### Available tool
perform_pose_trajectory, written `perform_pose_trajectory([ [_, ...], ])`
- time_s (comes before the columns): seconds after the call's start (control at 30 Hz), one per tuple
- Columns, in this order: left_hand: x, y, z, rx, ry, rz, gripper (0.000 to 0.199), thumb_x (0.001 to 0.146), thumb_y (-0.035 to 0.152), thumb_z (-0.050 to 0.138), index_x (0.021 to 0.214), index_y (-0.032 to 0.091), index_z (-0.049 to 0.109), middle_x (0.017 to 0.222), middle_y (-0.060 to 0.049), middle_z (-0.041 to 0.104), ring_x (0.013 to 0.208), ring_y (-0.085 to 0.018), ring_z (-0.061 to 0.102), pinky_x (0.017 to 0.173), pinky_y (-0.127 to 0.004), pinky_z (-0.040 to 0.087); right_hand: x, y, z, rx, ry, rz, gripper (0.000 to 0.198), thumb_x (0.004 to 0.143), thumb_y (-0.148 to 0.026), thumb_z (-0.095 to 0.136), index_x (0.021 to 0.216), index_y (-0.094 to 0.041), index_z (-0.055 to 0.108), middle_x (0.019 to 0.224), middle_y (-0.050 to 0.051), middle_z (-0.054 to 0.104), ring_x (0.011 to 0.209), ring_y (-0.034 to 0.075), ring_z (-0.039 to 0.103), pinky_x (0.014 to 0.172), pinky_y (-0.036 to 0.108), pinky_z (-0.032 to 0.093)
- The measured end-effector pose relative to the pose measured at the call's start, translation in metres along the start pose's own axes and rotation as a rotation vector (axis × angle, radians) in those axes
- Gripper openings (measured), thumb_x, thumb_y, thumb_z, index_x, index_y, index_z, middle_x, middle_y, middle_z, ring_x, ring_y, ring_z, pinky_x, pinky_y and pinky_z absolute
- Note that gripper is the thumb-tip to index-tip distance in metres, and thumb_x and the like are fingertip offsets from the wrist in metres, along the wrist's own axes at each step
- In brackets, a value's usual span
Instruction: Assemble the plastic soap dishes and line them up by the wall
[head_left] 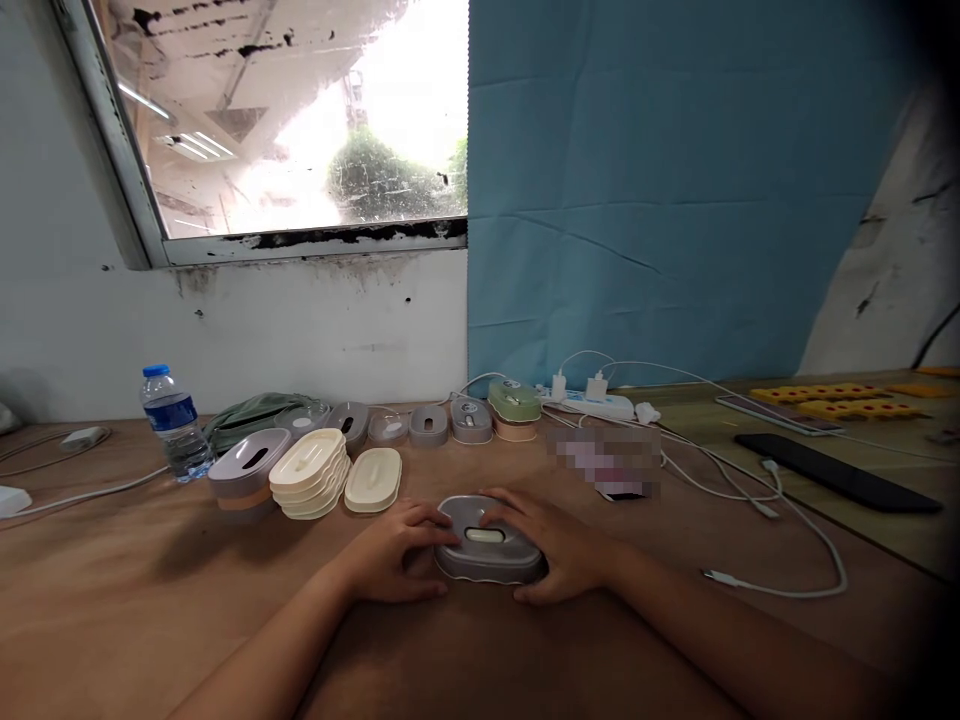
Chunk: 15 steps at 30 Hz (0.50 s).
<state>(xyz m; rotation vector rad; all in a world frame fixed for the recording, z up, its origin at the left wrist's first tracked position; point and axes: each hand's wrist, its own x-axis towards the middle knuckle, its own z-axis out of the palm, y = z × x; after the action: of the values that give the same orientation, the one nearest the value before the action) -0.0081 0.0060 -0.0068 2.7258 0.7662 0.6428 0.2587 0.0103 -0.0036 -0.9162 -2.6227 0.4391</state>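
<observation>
A grey oval lid with a cream strip showing in its slot lies flat on the brown table in front of me. My left hand grips its left side, fingers on the top edge and thumb low at the front. From the other side my right hand clasps it, with fingers over the top and thumb at the front right corner. Further left stand a stack of cream oval lids and a single cream lid. Whatever lies beneath the grey lid is hidden.
Grey boxes, a green-lidded box and a grey box with an orange band stand behind. A water bottle is at left. On the right lie white cables, a power strip and a black slab.
</observation>
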Motion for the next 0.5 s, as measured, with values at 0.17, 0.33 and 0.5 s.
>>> perform_pose_trajectory([
  [0.17, 0.002, 0.003, -0.003, 0.054, 0.073, 0.017, 0.037, 0.076, 0.033, 0.054, 0.111, 0.024, 0.053, 0.11, -0.007, 0.055, 0.1, -0.022, 0.049, 0.092, -0.037, 0.034, 0.001, 0.0, -0.001, 0.017, 0.013, -0.004, 0.074, 0.054, -0.041, 0.07, 0.121, -0.025, 0.043, 0.13, 0.01, 0.036, 0.114, 0.032, 0.039, 0.094, 0.042, 0.033],
  [0.33, 0.035, -0.036, -0.001, 0.251, 0.413, -0.343, 0.033, 0.081, 0.013, 0.037, 0.112, 0.014, 0.045, 0.11, -0.012, 0.053, 0.106, -0.02, 0.047, 0.094, -0.033, 0.034, 0.003, -0.001, 0.0, 0.033, 0.03, -0.016, 0.071, 0.054, -0.036, 0.07, 0.119, -0.025, 0.044, 0.126, 0.008, 0.038, 0.112, 0.029, 0.041, 0.093, 0.039, 0.034],
  [0.5, 0.083, -0.097, -0.011, 0.328, 0.365, -0.632, 0.054, 0.069, -0.002, 0.039, 0.123, 0.0, 0.03, 0.115, -0.026, 0.049, 0.112, -0.028, 0.045, 0.091, -0.039, 0.034, 0.003, -0.003, -0.002, 0.015, 0.005, -0.023, 0.072, 0.054, -0.036, 0.07, 0.118, -0.023, 0.042, 0.125, 0.009, 0.039, 0.11, 0.027, 0.042, 0.093, 0.037, 0.035],
])
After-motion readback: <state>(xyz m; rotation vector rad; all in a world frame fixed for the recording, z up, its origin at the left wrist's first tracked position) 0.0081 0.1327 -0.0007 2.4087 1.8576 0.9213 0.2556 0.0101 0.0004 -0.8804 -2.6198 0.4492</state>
